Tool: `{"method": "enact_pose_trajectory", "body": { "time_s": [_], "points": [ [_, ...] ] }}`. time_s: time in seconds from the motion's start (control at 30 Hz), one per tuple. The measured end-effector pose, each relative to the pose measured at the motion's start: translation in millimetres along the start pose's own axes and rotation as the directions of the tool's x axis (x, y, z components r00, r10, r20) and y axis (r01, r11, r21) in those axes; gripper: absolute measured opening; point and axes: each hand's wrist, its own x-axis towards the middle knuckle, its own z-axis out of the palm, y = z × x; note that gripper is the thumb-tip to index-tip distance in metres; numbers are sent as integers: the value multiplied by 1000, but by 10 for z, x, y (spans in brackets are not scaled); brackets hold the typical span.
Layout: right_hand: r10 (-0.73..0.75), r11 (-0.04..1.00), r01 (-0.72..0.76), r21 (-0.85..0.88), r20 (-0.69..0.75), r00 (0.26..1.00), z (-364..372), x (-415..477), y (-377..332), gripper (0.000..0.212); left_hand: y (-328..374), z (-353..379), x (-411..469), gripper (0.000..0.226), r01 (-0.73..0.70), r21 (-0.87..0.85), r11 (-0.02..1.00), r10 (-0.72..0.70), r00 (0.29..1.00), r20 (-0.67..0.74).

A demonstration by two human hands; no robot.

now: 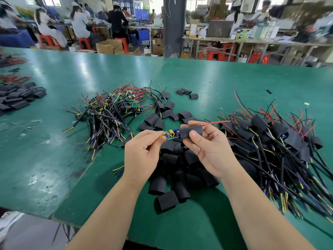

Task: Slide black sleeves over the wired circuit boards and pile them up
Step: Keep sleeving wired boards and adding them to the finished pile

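My left hand [142, 152] pinches the wire end of a small circuit board [172, 134] with yellow and blue parts. My right hand [207, 147] grips a black sleeve [191, 131] that covers the board's right end. Red wires [215, 123] stick out of the sleeve's far side. Loose black sleeves [173, 177] lie heaped below my hands. A tangle of bare wired boards [115, 109] sits to the upper left. Sleeved boards [273, 139] are piled on the right with their wires trailing toward me.
The green table [54, 141] has a seam running diagonally and a near edge at the lower left. More black sleeves [18, 98] lie at the far left. A few stray sleeves [187, 93] sit farther back. People work at benches beyond.
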Motion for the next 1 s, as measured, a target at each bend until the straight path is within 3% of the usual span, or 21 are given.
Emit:
{"method": "enact_pose_trajectory", "body": {
  "time_s": [0.2, 0.27, 0.43, 0.5, 0.6, 0.8, 1.0],
  "points": [
    [21, 998, -31, -50, -186, 982, 40, 21, 70, 7, 0, -11, -16, 14, -91, 103, 990, 83, 994, 76],
    [48, 995, -66, -78, -214, 976, 27, 31, 66, 8, 11, -8, -18, 14, -117, 129, 985, 104, 990, 100],
    [118, 992, -122, -22, -118, 986, 35, 16, 82, 34, 37, 4, -13, 16, -137, 200, 970, 107, 982, 155],
    [110, 994, -110, 4, -117, 987, 37, 14, 83, 34, 56, 4, -15, 21, -125, 190, 974, 88, 978, 190],
    [113, 993, -109, 42, -125, 986, 25, 13, 64, 33, 95, 18, -24, 34, -79, 145, 986, 41, 969, 245],
    [150, 986, -142, 87, -86, 985, 56, -1, 94, 34, 55, 8, 3, 23, 57, 17, 998, -60, 980, 189],
    [176, 982, -160, 103, -175, 969, 98, 5, 108, 34, 65, -10, 29, 12, 242, -145, 959, -214, 959, 185]
  ]
}}
